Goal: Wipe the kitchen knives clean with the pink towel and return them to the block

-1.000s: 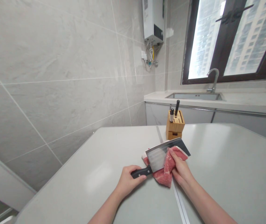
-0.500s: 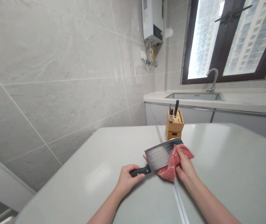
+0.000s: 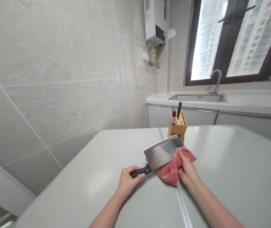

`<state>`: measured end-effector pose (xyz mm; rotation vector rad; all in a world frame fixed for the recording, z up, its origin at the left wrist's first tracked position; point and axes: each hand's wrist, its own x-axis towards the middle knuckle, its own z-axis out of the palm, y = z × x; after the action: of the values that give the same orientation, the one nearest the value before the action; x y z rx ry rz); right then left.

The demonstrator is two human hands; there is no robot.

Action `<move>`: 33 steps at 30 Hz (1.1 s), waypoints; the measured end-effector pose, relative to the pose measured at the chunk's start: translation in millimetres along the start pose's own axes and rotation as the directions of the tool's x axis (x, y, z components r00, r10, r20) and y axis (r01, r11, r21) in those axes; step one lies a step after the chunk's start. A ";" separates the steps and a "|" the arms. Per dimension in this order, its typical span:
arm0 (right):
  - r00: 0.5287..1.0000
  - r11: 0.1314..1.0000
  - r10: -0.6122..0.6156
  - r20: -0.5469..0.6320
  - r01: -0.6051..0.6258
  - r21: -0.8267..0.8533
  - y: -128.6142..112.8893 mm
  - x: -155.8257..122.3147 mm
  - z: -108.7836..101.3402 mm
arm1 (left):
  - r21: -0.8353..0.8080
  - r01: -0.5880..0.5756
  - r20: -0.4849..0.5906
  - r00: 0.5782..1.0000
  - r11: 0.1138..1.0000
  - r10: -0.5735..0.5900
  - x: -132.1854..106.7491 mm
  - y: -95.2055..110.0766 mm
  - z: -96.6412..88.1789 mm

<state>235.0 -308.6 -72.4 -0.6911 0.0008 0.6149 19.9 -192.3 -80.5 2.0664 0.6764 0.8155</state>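
My left hand is closed around the black handle of a steel cleaver, with the broad blade angled up and to the right over the table. My right hand pinches a pink terry cloth against the blade's far end. The cloth wraps the lower edge of the blade, and part of it hangs below. The blade's other face and edge are hidden by the cloth. The cloth's lower corner nearly touches the pale grey table.
A bamboo knife block holding dark-handled knives stands just beyond the cleaver. Behind it runs a counter with a steel sink and a curved faucet, below a window. A wall-mounted water heater hangs on the tiled wall.
The cleaver has lifted and tilted, its blade rising away from the table. The cloth has moved along the blade with my right hand, now sitting lower against its edge.
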 end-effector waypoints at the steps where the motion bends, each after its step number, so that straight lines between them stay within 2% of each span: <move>1: 1.000 1.000 -0.003 0.006 0.003 -0.009 0.0 0.0 0.1 | 0.002 -0.001 -0.001 1.000 1.000 0.001 0.1 0.1 0.0; 8: 0.999 0.998 0.034 0.039 -0.032 -0.048 5.0 -8.2 3.2 | -0.014 0.009 -0.038 0.999 1.000 -0.010 0.9 -2.8 1.8; 12: 0.980 0.991 0.110 0.163 -0.095 -0.095 16.2 -20.8 5.5 | -0.013 0.017 -0.070 0.997 1.000 -0.018 2.3 -3.3 2.4; 18: 0.918 0.972 0.227 0.324 -0.190 -0.142 26.5 -41.3 13.7 | -0.033 0.012 -0.072 0.997 0.999 -0.015 3.6 -2.5 3.9; 22: 0.893 0.961 0.268 0.361 -0.219 -0.171 31.4 -50.7 19.0 | -0.058 0.002 -0.051 0.999 0.998 -0.005 1.5 -0.4 6.0; 27: 0.897 0.965 0.256 0.359 -0.218 -0.144 39.7 -55.9 21.2 | -0.085 -0.019 0.001 1.000 0.996 0.020 -1.6 0.0 9.4; 33: 0.890 0.945 0.256 0.377 -0.149 -0.290 48.4 -62.7 18.0 | -0.095 -0.066 0.087 0.993 0.993 0.075 -3.4 0.1 9.8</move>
<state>154.1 -302.0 -74.8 -0.8039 -0.4090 0.9690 24.9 -199.4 -86.1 2.0402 0.5095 0.7732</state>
